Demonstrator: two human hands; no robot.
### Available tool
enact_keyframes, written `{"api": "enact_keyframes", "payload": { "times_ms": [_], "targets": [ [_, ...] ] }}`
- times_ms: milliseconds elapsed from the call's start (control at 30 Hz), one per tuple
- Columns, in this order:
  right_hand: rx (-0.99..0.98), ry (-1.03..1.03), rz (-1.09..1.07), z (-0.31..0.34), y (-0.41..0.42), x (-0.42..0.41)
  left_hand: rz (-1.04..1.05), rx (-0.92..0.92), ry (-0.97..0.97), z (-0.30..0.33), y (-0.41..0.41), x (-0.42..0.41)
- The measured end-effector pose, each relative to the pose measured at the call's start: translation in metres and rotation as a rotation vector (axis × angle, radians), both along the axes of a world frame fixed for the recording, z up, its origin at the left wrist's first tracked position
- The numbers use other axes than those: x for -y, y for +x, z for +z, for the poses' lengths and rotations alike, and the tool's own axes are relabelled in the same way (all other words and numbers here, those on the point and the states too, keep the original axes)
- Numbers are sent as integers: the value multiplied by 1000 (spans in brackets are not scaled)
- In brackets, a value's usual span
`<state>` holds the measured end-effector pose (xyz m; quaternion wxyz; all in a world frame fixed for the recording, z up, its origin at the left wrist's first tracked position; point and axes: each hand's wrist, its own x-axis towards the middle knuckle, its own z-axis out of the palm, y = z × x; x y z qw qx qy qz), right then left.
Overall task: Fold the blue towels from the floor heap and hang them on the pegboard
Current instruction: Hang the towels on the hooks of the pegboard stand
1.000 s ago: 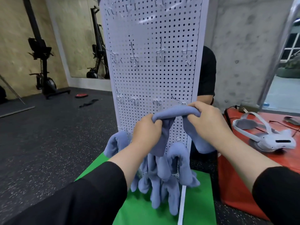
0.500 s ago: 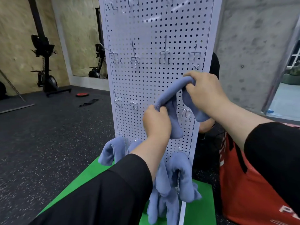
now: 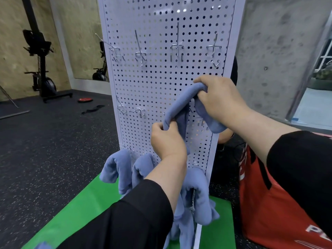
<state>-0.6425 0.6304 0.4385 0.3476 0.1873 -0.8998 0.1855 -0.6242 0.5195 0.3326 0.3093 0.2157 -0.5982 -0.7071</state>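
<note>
Towel in hand: a folded, soft blue cloth towel (image 3: 181, 106) is held up against the middle of the tall white perforated metal pegboard (image 3: 161, 83), bent into an arch between the two hands; it does not yet hang on a hook.
Left hand (image 3: 168, 139): fingers curled round the lower end of the fold, gripping it.
Right hand (image 3: 221, 101): fingers and thumb pinch the upper end, near the pegboard's right edge.
Target, as I judge it: the middle row of small wire hooks (image 3: 140, 111), partly hidden behind the towel.
Done: several blue towels (image 3: 116, 169) already hang in a bunch along the bottom row, over the green mat (image 3: 86, 200).
Left: this towel must be set over a hook; the upper row of long metal hooks (image 3: 177, 51) stands bare.
Floor heap: not in view, so I cannot tell how many towels remain.
Beside: a red padded box (image 3: 265, 209) stands just right of the board.
</note>
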Motion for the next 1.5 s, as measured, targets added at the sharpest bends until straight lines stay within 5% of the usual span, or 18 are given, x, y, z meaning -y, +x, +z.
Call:
{"api": "enact_keyframes", "payload": {
  "times_ms": [367,733,1033,1167,1333,1500],
  "targets": [
    [85,1,-90,-64,10,-47,-310,-38,-170,-29,-8,-9],
    [201,-362,-33,-130,39,-37,-580,-88,-410,-50,8,8],
    [395,-414,-88,-153,53,-30,-688,12,-526,-56,23,15],
    [438,-431,-91,-162,65,-24,-723,67,-637,-55,33,20],
    [186,-344,-33,-156,91,4,-741,63,-653,-58,44,39],
    [130,-343,191,-164,108,60,-453,93,-754,-74,59,100]
  ]
}}
